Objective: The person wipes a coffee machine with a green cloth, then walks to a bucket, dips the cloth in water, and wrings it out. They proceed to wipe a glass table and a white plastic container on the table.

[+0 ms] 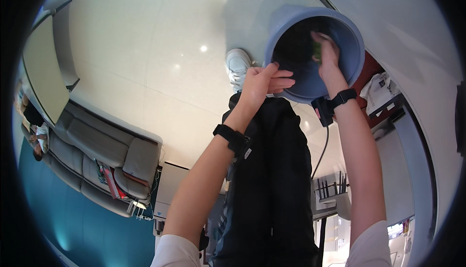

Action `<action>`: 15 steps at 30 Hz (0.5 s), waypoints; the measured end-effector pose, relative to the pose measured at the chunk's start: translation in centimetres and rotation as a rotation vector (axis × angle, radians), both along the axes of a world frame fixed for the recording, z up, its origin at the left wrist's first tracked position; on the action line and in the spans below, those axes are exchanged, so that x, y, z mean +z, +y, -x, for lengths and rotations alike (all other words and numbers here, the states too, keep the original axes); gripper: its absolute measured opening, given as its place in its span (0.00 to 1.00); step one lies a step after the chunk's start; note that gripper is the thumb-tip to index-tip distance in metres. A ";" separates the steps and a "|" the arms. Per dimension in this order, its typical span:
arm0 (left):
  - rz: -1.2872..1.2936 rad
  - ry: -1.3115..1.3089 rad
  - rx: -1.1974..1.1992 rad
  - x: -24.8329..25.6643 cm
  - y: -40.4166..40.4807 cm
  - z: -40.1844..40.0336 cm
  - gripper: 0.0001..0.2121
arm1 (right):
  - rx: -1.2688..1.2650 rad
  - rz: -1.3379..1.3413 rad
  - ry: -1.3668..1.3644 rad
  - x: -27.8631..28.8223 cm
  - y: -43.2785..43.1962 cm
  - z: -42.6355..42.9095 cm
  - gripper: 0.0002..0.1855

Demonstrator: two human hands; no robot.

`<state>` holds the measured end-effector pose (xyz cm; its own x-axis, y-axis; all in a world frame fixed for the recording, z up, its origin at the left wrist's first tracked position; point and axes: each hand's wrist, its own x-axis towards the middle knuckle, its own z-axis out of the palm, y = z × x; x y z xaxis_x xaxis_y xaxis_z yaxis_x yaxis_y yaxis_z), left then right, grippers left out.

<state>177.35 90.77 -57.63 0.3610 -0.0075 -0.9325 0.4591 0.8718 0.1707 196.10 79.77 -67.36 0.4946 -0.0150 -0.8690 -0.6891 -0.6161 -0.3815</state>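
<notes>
A round blue-grey plastic bin [271, 50] stands on the floor at the upper right, its inside dark. My right hand [329, 54] reaches down into it and is blurred; a small green thing [317, 51] shows at its fingers, and whether it is gripped is unclear. At the bin's near left rim is my left hand [265, 79], palm partly turned, fingers apart and holding nothing. Each wrist wears a black strap with a small device.
My white shoe [237, 65] is just left of the bin. Right of the bin lies a white printed bag [380, 88]. A cable hangs from the right wrist device. A person [40, 137] is on the grey leather sofa [98, 139], near a table [45, 70].
</notes>
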 end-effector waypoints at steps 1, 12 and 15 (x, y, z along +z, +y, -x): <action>0.010 -0.002 0.004 0.2 -0.5 0.2 0.23 | 0.011 -0.013 0.053 0.6 -0.3 1.1 0.10; 0.004 0.005 0.002 0.1 -0.3 -0.1 0.23 | -0.095 -0.030 0.046 -4.8 -0.4 0.1 0.18; -0.014 0.019 0.004 0.2 -0.2 0.0 0.22 | -0.122 0.151 -0.008 -7.2 1.0 0.0 0.21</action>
